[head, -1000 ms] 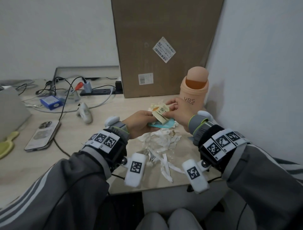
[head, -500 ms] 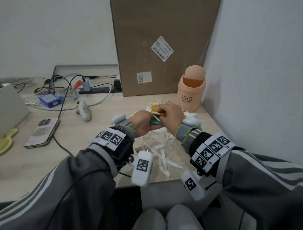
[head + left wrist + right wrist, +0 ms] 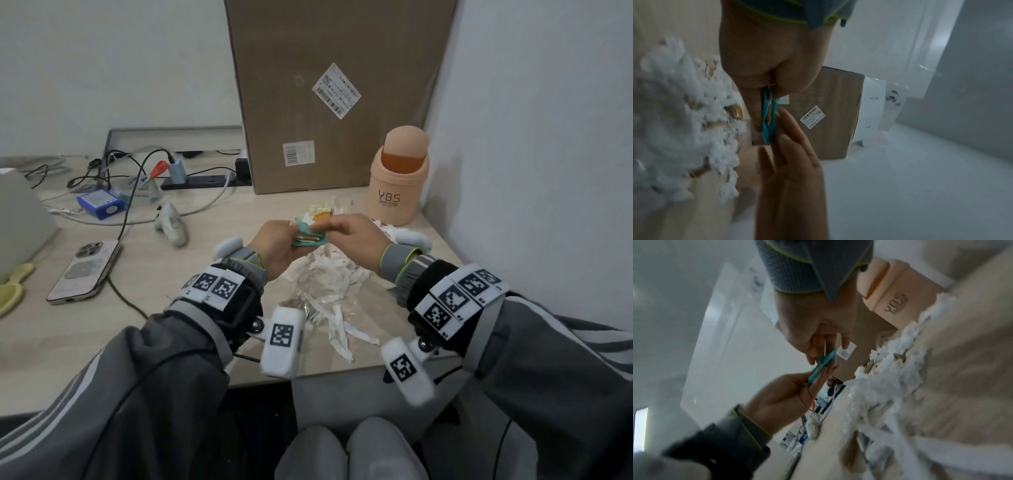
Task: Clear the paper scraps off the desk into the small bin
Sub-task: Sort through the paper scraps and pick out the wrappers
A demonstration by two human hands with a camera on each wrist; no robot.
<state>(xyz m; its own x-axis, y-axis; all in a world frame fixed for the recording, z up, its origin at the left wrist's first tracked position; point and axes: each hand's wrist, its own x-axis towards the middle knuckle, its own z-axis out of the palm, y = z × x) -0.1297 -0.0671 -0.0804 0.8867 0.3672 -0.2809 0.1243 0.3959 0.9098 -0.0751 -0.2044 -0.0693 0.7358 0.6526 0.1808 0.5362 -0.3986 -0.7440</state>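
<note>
**Two hands hold one teal scrap above the pile**

The left hand (image 3: 279,245) and the right hand (image 3: 349,236) meet above the pale wooden desk (image 3: 144,301). Both pinch the same small teal paper scrap (image 3: 308,236), with a bit of yellow and orange paper tucked inside it. The left thumb and fingers press on one end (the other fingers look fairly straight in the wrist view). The right fingers curl over the other end.

Under the hands lies a heap of torn white paper strips (image 3: 329,284). The small peach plastic bin with a swing lid (image 3: 399,181) stands upright near the right hand, by the wall. A big brown cardboard box (image 3: 329,92) stands behind it. A phone (image 3: 85,270) lies off to the left.
</note>
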